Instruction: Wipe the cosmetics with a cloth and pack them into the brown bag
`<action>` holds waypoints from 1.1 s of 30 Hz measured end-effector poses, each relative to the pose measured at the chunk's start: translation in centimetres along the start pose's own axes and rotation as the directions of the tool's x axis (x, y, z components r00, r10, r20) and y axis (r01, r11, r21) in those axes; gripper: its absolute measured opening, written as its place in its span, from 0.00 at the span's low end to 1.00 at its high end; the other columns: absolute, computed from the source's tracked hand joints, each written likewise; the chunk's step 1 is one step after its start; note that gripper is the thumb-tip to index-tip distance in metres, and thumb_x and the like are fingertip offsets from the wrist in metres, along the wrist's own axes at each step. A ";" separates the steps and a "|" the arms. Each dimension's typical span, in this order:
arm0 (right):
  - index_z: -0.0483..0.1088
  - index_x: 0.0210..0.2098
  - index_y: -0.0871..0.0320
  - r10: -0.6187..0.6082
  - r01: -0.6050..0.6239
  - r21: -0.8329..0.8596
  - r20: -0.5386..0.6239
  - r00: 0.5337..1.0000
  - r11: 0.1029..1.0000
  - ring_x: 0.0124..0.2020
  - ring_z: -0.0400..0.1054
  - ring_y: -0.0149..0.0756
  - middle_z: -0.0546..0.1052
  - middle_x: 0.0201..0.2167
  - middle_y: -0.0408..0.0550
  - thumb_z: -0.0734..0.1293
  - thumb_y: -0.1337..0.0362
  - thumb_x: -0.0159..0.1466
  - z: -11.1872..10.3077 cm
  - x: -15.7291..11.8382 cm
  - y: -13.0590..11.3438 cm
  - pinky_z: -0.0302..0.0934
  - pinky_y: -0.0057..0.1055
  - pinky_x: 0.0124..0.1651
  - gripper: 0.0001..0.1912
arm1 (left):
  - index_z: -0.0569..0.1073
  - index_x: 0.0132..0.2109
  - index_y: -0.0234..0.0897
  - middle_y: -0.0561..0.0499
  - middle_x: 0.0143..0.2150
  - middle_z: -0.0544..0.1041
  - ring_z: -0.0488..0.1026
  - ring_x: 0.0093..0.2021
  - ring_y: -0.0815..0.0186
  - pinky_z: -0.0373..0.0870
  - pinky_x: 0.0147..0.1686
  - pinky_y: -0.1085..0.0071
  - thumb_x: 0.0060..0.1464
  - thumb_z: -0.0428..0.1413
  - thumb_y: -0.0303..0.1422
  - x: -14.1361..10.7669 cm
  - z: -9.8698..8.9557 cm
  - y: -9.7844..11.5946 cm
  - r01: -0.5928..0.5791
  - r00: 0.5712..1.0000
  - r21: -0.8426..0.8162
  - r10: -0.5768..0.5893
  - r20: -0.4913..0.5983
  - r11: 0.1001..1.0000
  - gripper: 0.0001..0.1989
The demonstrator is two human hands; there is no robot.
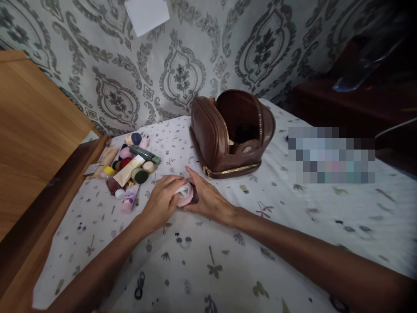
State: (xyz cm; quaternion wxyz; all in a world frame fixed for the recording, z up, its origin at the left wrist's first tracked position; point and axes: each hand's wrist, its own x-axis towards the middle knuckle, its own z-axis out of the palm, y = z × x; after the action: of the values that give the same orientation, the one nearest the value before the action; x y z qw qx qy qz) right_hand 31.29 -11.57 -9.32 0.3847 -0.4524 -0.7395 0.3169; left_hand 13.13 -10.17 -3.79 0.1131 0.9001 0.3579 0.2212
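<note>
Head view: left hand and right hand, both half-closed, hold a pink-rimmed container. Step appears two-handed manipulation; next move calls for steady support.

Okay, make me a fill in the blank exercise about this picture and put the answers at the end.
1. The left hand and right hand hold a small round container whose rim is coloured ____.
2. In the picture, the pile of cosmetics lies to the ____ of the brown bag.
3. The bag's upper compartment is ____, not closed.
4. The zipper along the bag's lower edge is coloured ____.

Missing words: pink; left; open; gold.
</note>
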 end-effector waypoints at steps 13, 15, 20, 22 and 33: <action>0.40 0.71 0.57 -0.009 0.009 0.037 0.010 1.000 0.999 0.57 0.68 0.51 0.72 0.56 0.61 0.76 0.66 0.50 -0.1 0.2 0.1 0.64 0.48 0.56 0.58 | 0.77 0.49 0.41 0.47 0.50 0.80 0.71 0.57 0.60 0.64 0.57 0.56 0.62 0.46 0.21 -1.4 -0.4 -1.0 -0.234 0.969 -0.227 0.246 0.027 0.945 0.19; 0.41 0.71 0.58 -0.004 0.004 0.035 0.006 1.000 0.999 0.56 0.68 0.51 0.72 0.56 0.61 0.76 0.66 0.50 -0.1 0.2 0.0 0.64 0.47 0.55 0.58 | 0.77 0.50 0.42 0.48 0.51 0.80 0.71 0.57 0.59 0.63 0.57 0.55 0.63 0.45 0.22 -1.1 -0.5 -0.9 -0.260 0.961 -0.181 0.272 0.048 0.949 0.19; 0.40 0.72 0.57 0.025 -0.025 0.012 0.009 1.000 1.000 0.57 0.67 0.52 0.70 0.57 0.61 0.77 0.57 0.50 -0.2 0.1 -0.3 0.63 0.49 0.57 0.60 | 0.74 0.55 0.40 0.46 0.56 0.78 0.70 0.58 0.56 0.65 0.55 0.53 0.62 0.45 0.21 -0.3 -0.6 -0.5 -0.247 0.966 -0.009 0.247 0.073 0.969 0.21; 0.40 0.72 0.57 0.026 -0.026 0.005 0.006 1.000 1.000 0.58 0.67 0.52 0.70 0.57 0.60 0.77 0.56 0.51 -0.2 0.1 -0.4 0.63 0.49 0.58 0.59 | 0.73 0.57 0.39 0.45 0.57 0.76 0.70 0.57 0.56 0.68 0.54 0.53 0.61 0.45 0.20 -0.4 -0.5 -0.5 -0.218 0.974 0.019 0.216 0.070 0.976 0.22; 0.40 0.72 0.57 -0.007 0.007 0.003 0.015 1.000 1.000 0.57 0.66 0.52 0.72 0.55 0.59 0.77 0.59 0.52 -0.3 0.1 -0.5 0.60 0.51 0.59 0.59 | 0.64 0.63 0.37 0.40 0.58 0.71 0.70 0.59 0.59 0.73 0.57 0.58 0.57 0.44 0.17 -4.4 -0.2 -0.9 -0.010 0.999 0.172 0.017 -0.037 0.985 0.28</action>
State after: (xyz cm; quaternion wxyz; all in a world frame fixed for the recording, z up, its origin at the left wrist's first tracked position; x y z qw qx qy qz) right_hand 31.34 -11.67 -8.68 0.3810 -0.4467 -0.7435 0.3202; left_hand 9.68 -12.59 -5.31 0.0269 0.9045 0.3716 0.2074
